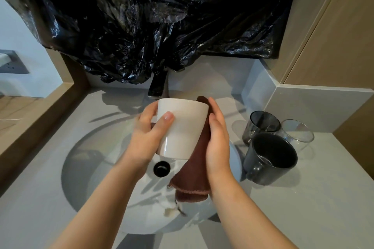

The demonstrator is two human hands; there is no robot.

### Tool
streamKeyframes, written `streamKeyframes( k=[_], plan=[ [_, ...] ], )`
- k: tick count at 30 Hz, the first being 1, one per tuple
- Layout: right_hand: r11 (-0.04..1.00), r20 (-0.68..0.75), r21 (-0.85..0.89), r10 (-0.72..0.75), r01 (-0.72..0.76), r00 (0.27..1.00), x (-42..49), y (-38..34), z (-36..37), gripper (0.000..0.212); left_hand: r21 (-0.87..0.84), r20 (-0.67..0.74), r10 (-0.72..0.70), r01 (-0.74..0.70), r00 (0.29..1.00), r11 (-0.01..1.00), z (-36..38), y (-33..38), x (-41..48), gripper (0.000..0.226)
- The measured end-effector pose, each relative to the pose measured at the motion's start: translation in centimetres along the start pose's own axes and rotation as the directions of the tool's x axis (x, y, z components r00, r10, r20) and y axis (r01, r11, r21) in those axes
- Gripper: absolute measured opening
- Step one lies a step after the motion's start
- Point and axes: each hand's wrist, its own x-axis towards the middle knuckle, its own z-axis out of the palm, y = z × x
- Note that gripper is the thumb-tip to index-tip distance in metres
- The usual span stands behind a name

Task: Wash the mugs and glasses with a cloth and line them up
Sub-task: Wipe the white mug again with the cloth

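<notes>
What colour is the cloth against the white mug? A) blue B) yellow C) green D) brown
D: the cloth that the right hand presses against the white mug is dark brown.

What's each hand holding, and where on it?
Left hand grips the white mug by its side wall, thumb in front. Right hand presses the brown cloth flat against the mug's other side.

Bright overhead light, glare on the black plastic (153, 16), soft shadows, wide-angle bending at edges.
</notes>
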Motion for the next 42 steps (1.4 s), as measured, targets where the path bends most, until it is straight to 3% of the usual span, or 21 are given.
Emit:
streamKeyframes(
  k=[5,9,12,15,18,22,26,28,33,37,39,42],
  plan=[
    [0.983,-0.010,-0.146,-0.118,0.116,0.993,-0.8,0.0,0.9,0.033,-0.065,0.005,-0.024,0.025,1.000,0.998,-0.2,0.8,0.1,0.055],
    [0.928,0.123,-0.304,-0.187,0.216,0.975,-1.1,0.4,1.9,0.038,-0.154,-0.151,-0.064,0.041,0.986,0.987,1.3,0.5,-0.1,0.061],
    [0.929,0.181,-0.270,-0.210,0.254,0.961,0.2,0.2,1.3,0.035,-0.230,-0.171,-0.155,0.114,0.973,0.967,1.2,0.2,-0.5,0.073],
    [0.991,0.189,-0.127,-0.015,0.040,0.982,2.5,-0.4,0.4,0.029,-0.271,-0.092,-0.197,0.165,0.976,0.948,1.1,0.3,-1.2,0.079],
    [0.981,0.144,-0.078,0.188,-0.178,0.972,2.6,0.4,0.3,0.027,-0.272,-0.050,-0.162,0.143,0.985,0.952,0.9,0.8,-0.8,0.079],
    [0.992,0.153,-0.095,0.091,-0.077,0.984,-0.1,1.5,0.5,0.027,-0.275,-0.034,-0.224,0.206,0.974,0.939,0.1,1.4,0.3,0.094],
    [0.990,0.112,-0.049,0.139,-0.134,0.984,0.5,1.2,0.2,0.027,-0.265,0.183,-0.304,0.345,0.935,0.900,-0.1,1.9,-0.4,0.047],
    [0.988,0.115,-0.081,0.139,-0.130,0.984,1.2,1.1,0.0,0.028,-0.277,0.233,-0.308,0.367,0.922,0.888,0.0,1.9,-0.5,0.044],
    [0.961,-0.010,-0.276,0.018,-0.020,1.000,2.1,0.8,-0.6,0.034,-0.225,0.176,-0.303,0.338,0.937,0.914,0.0,1.9,-0.1,0.056],
    [0.900,-0.112,-0.436,-0.036,-0.017,0.993,2.5,0.6,-0.9,0.033,-0.193,0.001,-0.270,0.265,0.963,0.945,0.5,1.2,-0.3,0.067],
    [0.885,-0.129,-0.465,-0.054,-0.013,0.990,2.6,0.2,-0.7,0.031,-0.156,-0.053,-0.170,0.160,0.984,0.975,0.7,1.2,-0.6,0.055],
    [0.895,-0.147,-0.439,0.015,-0.079,0.989,3.0,-0.6,-0.5,0.034,-0.026,0.012,-0.005,0.005,1.000,1.000,0.5,1.5,-0.9,0.071]
  ],
)
